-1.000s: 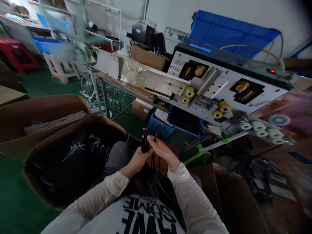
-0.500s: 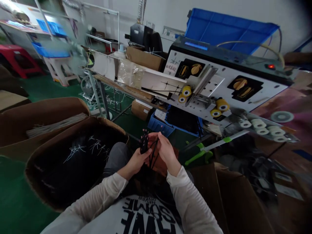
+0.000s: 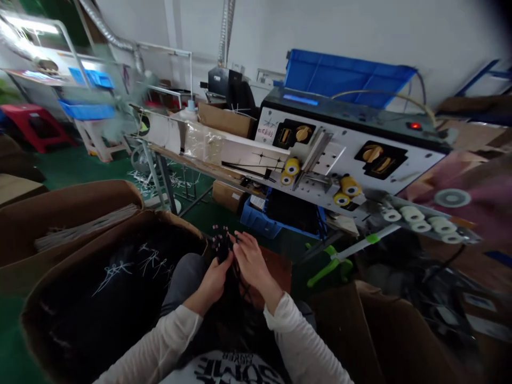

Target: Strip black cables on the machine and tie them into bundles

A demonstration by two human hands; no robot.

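Note:
My left hand (image 3: 215, 277) is wrapped round a bundle of thin black wires (image 3: 221, 242) whose pale pinkish ends fan out above the fist. Right beside it, my right hand (image 3: 251, 262) presses its fingers against the bundle's side, with a few black strands running down below the palm. How far its fingertips close round the strands is partly hidden. Both hands are over my lap, in front of a reddish-brown surface (image 3: 276, 269).
On the left stands a large carton (image 3: 192, 224) lined with black, holding dark material and white ties (image 3: 114, 274). Ahead, a wire-processing machine (image 3: 312, 154) with yellow rollers sits on a bench. Blue bins (image 3: 260, 218) lie underneath. An open carton (image 3: 340, 314) is at my right.
My right hand has come in against the bundle, bringing the separate strands close to it. Both hands appear lower and further left as the head view has shifted.

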